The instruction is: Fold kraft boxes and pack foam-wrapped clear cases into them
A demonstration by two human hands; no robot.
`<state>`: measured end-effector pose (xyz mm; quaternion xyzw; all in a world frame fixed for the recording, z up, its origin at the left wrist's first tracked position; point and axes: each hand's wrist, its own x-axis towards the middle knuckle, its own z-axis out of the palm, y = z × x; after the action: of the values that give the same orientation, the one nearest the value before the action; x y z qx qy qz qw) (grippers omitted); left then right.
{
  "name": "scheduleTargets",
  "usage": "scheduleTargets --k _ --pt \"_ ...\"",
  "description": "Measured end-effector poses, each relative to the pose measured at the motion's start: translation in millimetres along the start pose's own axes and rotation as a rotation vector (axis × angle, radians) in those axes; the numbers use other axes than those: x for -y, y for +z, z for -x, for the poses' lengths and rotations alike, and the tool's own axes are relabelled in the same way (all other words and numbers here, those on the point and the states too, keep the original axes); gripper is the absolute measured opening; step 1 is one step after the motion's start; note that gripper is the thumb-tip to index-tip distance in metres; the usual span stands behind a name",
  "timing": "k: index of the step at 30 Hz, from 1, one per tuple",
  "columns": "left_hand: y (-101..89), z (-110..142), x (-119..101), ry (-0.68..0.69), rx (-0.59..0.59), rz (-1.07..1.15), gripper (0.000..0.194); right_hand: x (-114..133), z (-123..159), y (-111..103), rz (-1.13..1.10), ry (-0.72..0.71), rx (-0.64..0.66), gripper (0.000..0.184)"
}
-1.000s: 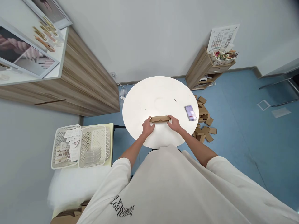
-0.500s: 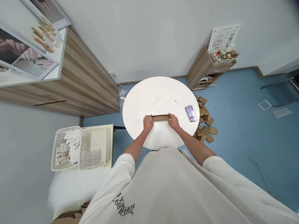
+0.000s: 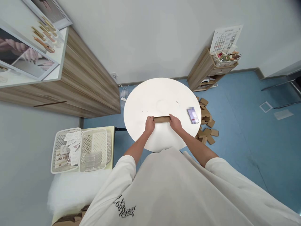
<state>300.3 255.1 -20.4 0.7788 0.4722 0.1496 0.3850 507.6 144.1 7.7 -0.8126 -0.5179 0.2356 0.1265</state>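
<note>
A small brown cardboard box is held level over the near half of the white round table. My left hand grips its left end, fingers on the far side and thumb nearer me. Around the right end my right hand is closed in the same way. The long side of the box faces me, with a dark line along its far top edge. Its inside is hidden. A purple phone-like object, blurred by pixels, lies on the table right of my right hand.
Many small cardboard boxes are heaped on the floor right of the table. At left, two white baskets with papers and clear plastic pieces stand on a side table. A wooden cabinet and a smaller one stand by the wall.
The box has turned in my hands: its notched front face no longer shows, and a plain side does. My left hand has shifted its grip at the box's end.
</note>
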Motion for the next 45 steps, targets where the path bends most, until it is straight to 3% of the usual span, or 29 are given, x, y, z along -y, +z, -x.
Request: scheduleTargets --k 12,21,28,33,37,45 --pt "-3.8 6.7 1.1 0.087 0.018 -0.107 0.046 -3.3 3.2 0.5 0.069 -0.067 0.043 0.055" --pt "-7.2 41.9 0.5 0.163 0.150 -0.344 0.080 -18.8 33.4 25.8 0.107 -0.169 0.066 0.074" --pt "-4.4 35.9 3.5 0.159 0.131 -0.337 0.086 -19.9 30.2 28.8 0.153 -0.122 0.077 0.080" --pt "-5.5 31.0 0.6 0.110 0.176 -0.322 0.078 -12.6 31.4 25.3 0.090 -0.097 0.082 0.082" --pt "-7.0 32.5 -0.5 0.059 0.172 -0.241 0.067 -2.9 33.4 24.0 -0.019 -0.040 0.021 0.071" --pt "0.6 67.2 18.9 0.127 0.112 -0.050 0.051 -6.8 55.3 33.7 -0.222 0.008 -0.066 0.044"
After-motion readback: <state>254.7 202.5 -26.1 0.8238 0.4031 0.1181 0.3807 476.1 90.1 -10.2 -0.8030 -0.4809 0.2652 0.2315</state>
